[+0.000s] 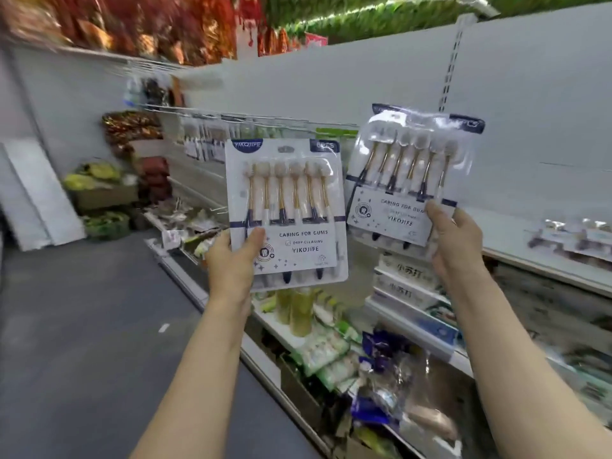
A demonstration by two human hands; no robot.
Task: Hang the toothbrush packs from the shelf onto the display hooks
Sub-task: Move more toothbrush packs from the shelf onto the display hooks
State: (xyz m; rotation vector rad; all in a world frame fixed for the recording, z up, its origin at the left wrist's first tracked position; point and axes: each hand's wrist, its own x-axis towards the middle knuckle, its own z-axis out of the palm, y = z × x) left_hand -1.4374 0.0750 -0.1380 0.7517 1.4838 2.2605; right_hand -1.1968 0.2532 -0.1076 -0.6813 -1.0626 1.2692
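Toothbrush packs fill both raised hands, two in all, one per hand. The left hand (236,260) pinches the lower left corner of a white card blister pack of toothbrushes (286,210), thumb flat on the front and the other fingers hidden behind it. This left pack stands nearly upright, long axis vertical, brush heads at the top and dark handle tips at the bottom. Six brushes with gold necks can be counted in it. Its card reads "YIKOJIFE" on a blue tab at the top left, then "CARING FOR GUMS", "DEEP CLEANING" and "YIKOJIFE" lower down.

The right hand (455,241) grips the lower right edge of a second, matching clear-fronted toothbrush pack (409,175), thumb on the front and fingers curled behind. It is tilted, its top leaning to the right, heads up; it also shows six brushes, with "CARING FOR GUMS" and "YIKOJIFE" partly readable.

Both packs hang in the air near a white shop shelving wall (530,111). Far left behind them a thin metal display rail (205,111) carries more hanging packs, too blurred to count. Below, white boxes with Chinese lettering (407,276) sit on a shelf.
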